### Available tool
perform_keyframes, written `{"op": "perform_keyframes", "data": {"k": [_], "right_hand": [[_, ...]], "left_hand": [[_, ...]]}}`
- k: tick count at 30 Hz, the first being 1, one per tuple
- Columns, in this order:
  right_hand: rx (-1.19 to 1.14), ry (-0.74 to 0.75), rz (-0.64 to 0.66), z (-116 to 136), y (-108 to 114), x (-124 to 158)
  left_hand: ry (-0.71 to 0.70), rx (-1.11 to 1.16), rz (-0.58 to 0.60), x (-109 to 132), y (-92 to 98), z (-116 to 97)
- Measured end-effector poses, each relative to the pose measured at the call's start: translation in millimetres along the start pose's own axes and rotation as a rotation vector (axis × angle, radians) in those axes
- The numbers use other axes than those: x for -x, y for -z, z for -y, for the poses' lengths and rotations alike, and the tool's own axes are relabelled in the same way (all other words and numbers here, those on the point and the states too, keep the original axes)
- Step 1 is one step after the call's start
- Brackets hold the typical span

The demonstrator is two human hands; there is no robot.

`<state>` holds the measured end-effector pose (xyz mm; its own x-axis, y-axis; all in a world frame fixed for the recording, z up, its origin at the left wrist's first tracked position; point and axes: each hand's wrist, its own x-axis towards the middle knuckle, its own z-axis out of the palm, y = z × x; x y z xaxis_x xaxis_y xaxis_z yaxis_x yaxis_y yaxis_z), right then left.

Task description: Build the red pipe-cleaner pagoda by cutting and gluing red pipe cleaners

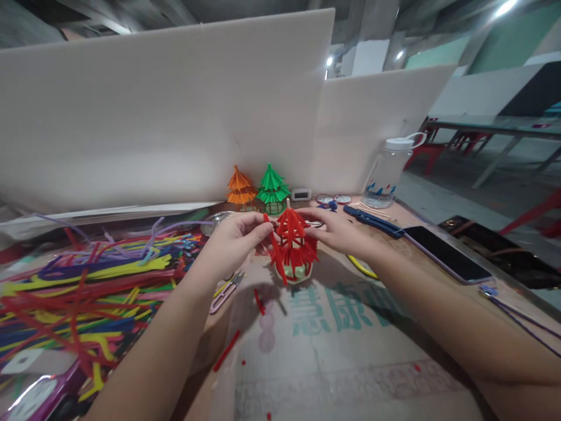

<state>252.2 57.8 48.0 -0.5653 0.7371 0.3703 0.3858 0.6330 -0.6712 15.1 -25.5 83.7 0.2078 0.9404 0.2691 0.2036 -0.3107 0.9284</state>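
A red pagoda-shaped craft model (294, 248) with tiered, fringed roofs stands on the table between my hands, a pale stick poking from its top. My left hand (245, 234) pinches a red pipe cleaner (279, 260) that hangs down along the model's left side. From the right, my right hand (331, 231) grips the upper part of the model, its fingertips partly hidden behind the roof. Loose red pipe cleaner pieces (227, 351) lie in front. A small pair of scissors (227, 291) rests left of the model.
Colourful pipe cleaners (87, 292) are heaped at left. Behind stand an orange pagoda model (242, 188) and a green one (272, 190), before a white partition (175, 117). Blue-handled pliers (372, 221), a phone (447, 254) and a water bottle (385, 175) are at right.
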Motion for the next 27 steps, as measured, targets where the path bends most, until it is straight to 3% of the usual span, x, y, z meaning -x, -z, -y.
{"op": "perform_keyframes", "data": {"k": [6,10,14,18,20,23,27], "right_hand": [[0.235,0.150,-0.137,16,11,24],[0.254,0.195,-0.159,27,22,33],[0.318,0.206,-0.148,32,34,37],[0.343,0.186,-0.151,33,44,39],[0.369,0.175,-0.154,33,48,40],[0.405,0.178,-0.145,35,51,41],[0.416,0.188,-0.119,34,50,40]], "left_hand": [[-0.138,-0.247,-0.036,0,-5.7,-5],[-0.071,-0.267,-0.027,2,-5.8,-8],[0.219,-0.457,0.203,0,9.7,-3],[0.360,-0.911,0.244,-2,23.3,18],[0.411,-1.123,0.386,1,20.0,30],[0.491,-1.239,0.595,7,4.8,45],[0.464,-1.229,0.631,10,-9.2,59]]}}
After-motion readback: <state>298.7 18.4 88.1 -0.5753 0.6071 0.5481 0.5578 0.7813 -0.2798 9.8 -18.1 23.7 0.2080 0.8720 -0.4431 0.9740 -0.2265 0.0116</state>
